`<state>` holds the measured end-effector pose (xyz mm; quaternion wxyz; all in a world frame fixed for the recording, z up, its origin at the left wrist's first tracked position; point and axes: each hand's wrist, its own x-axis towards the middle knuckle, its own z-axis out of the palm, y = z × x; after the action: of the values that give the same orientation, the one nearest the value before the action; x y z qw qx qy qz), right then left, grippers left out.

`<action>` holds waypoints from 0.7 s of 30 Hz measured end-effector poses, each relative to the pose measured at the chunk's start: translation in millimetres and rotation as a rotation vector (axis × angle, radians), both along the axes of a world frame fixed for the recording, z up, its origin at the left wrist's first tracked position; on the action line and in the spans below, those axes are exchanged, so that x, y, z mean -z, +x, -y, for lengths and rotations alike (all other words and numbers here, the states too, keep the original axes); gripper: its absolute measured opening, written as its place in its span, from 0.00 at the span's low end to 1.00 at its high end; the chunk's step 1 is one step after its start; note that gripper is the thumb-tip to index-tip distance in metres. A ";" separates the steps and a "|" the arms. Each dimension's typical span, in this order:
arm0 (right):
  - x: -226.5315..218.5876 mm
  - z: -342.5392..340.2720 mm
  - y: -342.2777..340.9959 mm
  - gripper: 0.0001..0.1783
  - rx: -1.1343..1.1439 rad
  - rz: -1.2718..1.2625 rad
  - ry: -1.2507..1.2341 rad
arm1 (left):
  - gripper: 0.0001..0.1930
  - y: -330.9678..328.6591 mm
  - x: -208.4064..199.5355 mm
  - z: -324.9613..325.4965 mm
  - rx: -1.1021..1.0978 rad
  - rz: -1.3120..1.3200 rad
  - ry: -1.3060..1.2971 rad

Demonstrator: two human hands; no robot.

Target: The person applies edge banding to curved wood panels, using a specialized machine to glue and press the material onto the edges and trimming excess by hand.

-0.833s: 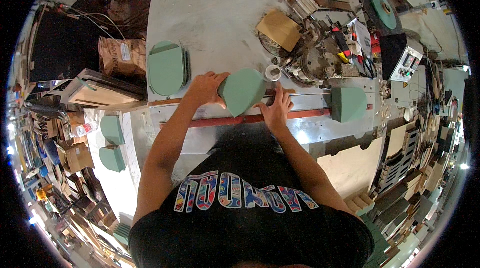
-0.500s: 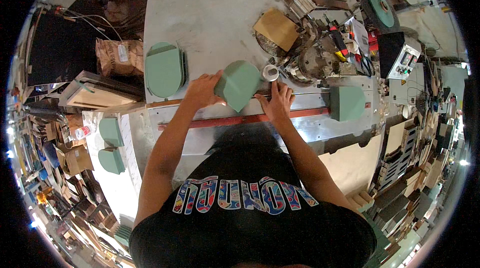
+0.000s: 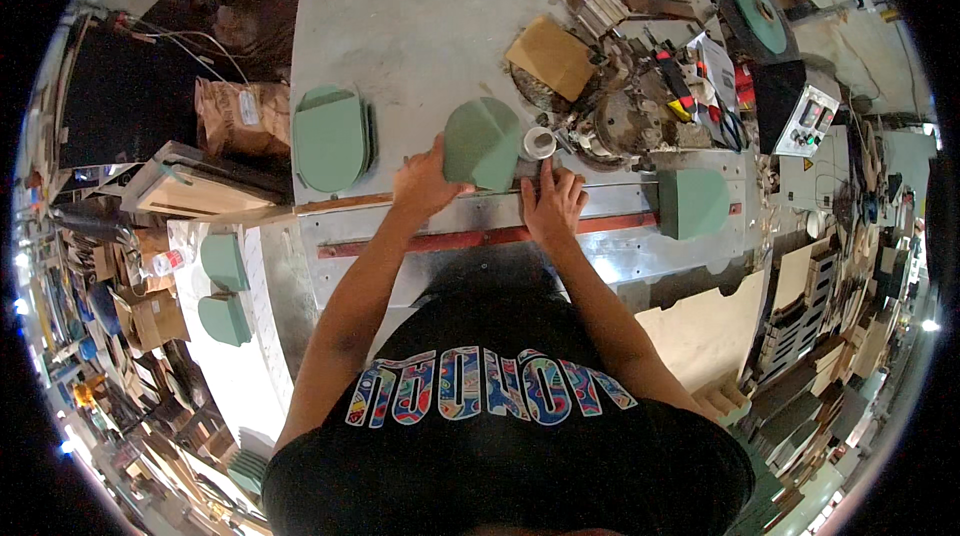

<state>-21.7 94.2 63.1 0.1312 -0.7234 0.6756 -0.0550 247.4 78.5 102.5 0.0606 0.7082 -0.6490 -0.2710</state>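
Note:
A flat green board (image 3: 482, 144) with one rounded end lies against a small pale round cutter head (image 3: 538, 143) on the grey machine table. My left hand (image 3: 428, 182) grips the board by its left side and near corner, thumb along the near edge. To the right, my right hand (image 3: 555, 204) rests with fingers stretched out just on the near side of the cutter head, beside the board and apart from it. More green boards of this shape lie in a stack (image 3: 331, 139) on the left of the table.
A green block (image 3: 693, 204) stands right on the table. A red strip (image 3: 488, 236) runs along its near side. Past the cutter head lie a brown sanding sheet (image 3: 551, 58), round metal plates and red-handled tools (image 3: 676, 84). Two green pieces (image 3: 223, 262) sit on a white surface at left.
The green board has turned and shifted away from me; its pointed corner no longer faces me. My left hand has moved right and forward with it. My right hand has moved only slightly.

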 end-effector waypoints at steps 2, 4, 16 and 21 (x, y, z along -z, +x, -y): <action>-1.3 0.1 3.7 0.42 0.027 0.036 0.032 | 0.66 -5.0 4.5 -0.2 -0.047 0.010 0.053; -5.1 -9.0 12.4 0.43 0.073 0.080 0.080 | 0.66 -10.2 8.9 -1.5 -0.086 0.006 0.082; 11.0 80.2 123.1 0.52 -0.129 0.240 -0.280 | 0.61 -39.2 12.5 -3.5 -0.338 -0.020 0.051; -24.5 120.2 168.9 0.56 0.093 0.254 0.146 | 0.53 -29.2 12.8 15.0 -0.499 -0.075 0.021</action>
<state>147.1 -26.0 87.5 0.2653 -0.6669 0.6887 -0.1026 218.2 63.4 89.7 0.1424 0.8366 -0.4485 -0.2806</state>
